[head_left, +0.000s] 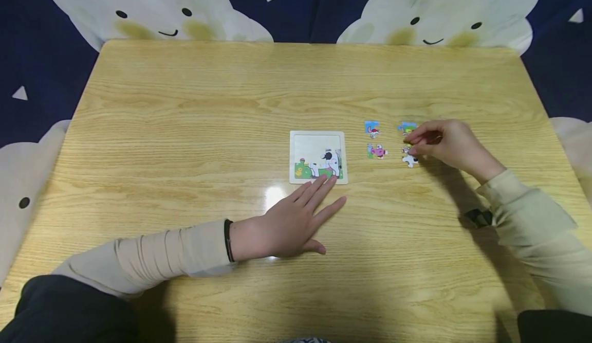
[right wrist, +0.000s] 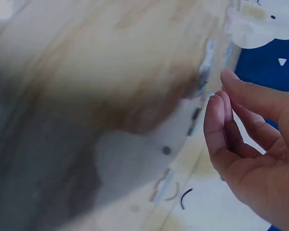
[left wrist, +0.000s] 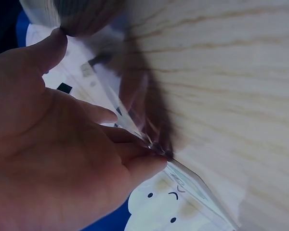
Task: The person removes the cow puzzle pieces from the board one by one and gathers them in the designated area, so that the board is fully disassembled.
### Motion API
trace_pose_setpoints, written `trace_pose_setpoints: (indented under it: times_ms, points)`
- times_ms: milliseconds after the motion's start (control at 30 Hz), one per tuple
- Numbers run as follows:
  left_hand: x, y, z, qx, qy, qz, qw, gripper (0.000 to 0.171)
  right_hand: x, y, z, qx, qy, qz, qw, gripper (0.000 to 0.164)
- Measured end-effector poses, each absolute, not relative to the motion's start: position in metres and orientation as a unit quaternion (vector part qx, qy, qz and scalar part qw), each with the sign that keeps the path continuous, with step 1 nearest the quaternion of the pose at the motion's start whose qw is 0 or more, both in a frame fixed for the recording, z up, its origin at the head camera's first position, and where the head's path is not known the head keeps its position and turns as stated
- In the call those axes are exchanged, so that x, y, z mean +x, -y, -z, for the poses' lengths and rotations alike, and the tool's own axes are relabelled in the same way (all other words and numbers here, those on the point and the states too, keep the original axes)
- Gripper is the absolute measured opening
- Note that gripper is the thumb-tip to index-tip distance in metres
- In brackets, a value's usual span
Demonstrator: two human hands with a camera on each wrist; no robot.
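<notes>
A square jigsaw tray (head_left: 292,152) with a pale frame lies mid-table, its lower part filled with pieces picturing a duck and a black-and-white cow. My left hand (head_left: 293,222) stretches flat toward it, fingertips on its near edge. To the right, my right hand (head_left: 450,145) hovers with thumb and fingers bent, nothing visible between them in the right wrist view. Its fingertips are close over a white cow-patterned jigsaw piece (head_left: 409,160) and partly cover a blue-and-green piece (head_left: 407,127). Left of these lie a blue piece (head_left: 372,128) and a pink-and-green piece (head_left: 376,151).
All of this lies on a wood-grained table (head_left: 185,127) with a glossy top. Behind its far edge hangs a dark blue cloth (head_left: 300,3) printed with smiling white clouds.
</notes>
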State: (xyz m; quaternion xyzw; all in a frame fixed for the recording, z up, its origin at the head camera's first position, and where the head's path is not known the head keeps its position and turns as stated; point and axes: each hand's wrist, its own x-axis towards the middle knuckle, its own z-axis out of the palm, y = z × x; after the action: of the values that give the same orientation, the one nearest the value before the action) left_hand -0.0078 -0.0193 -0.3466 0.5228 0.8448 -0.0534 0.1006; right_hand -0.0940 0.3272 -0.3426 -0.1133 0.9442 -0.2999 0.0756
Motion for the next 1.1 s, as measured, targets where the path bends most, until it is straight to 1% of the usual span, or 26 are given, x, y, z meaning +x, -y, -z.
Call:
trace_pose_setpoints:
  times_ms: [100, 200, 433, 600, 833, 1100]
  points:
    - [-0.008, 0.02, 0.347, 0.524, -0.844, 0.053, 0.096, 0.091, -0.092, -0.319, 0.337, -0.132, -0.94, 0.308, 0.064, 0.018]
    - [-0.008, 0.02, 0.346, 0.523, -0.845, 0.054, 0.098, 0.091, -0.09, -0.307, 0.333, -0.145, -0.933, 0.322, 0.068, 0.017]
    - [-0.008, 0.022, 0.349, 0.524, -0.845, 0.047, 0.092, 0.09, -0.094, -0.274, 0.333, -0.159, -0.914, 0.356, 0.111, 0.014]
    - [-0.007, 0.023, 0.35, 0.524, -0.846, 0.044, 0.087, 0.089, -0.102, -0.251, 0.339, -0.196, -0.892, 0.388, 0.124, 0.013]
    - [-0.007, 0.023, 0.352, 0.527, -0.845, 0.043, 0.079, 0.089, -0.11, -0.224, 0.346, -0.218, -0.903, 0.352, 0.113, 0.013]
    - [-0.008, 0.023, 0.355, 0.534, -0.842, 0.048, 0.06, 0.088, -0.114, -0.21, 0.344, -0.218, -0.899, 0.352, 0.144, 0.013]
